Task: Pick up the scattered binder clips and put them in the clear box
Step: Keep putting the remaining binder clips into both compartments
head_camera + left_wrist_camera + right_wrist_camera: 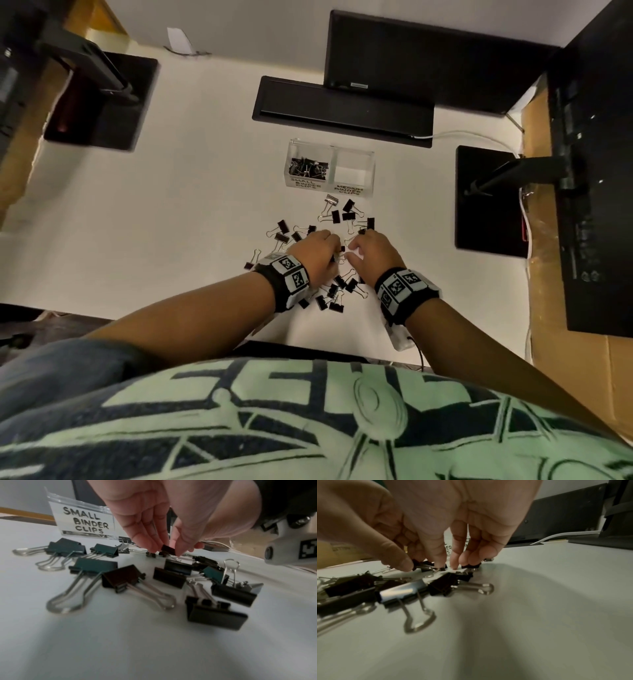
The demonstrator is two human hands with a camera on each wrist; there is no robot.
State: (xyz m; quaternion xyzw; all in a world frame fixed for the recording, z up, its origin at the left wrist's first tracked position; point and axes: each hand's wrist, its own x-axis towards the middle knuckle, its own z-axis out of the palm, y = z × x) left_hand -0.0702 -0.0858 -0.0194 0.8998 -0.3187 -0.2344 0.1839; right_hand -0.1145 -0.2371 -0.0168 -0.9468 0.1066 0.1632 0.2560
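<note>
Reaching into the clips [318, 253] scattered over the middle of the worktop [191, 205], we work with both hands side by side. Our left hand [317, 255] pinches one small black clip [169, 549] between thumb and fingertips, just above the others lying flat. Our right hand [371, 251] has its fingers curled down onto the pile; its thumb and forefinger close on a small clip [421, 565], while the other fingertips [471, 558] press on another black clip [470, 566].

Beyond the pile, toward the far edge, stands the box [330, 171] with two compartments. The left one, labelled SMALL BINDER CLIPS, holds a heap of clips; the right one, labelled MEDIUM BINDER CLIPS, shows only its white bottom. More clips lie between our wrists and the near edge.
</note>
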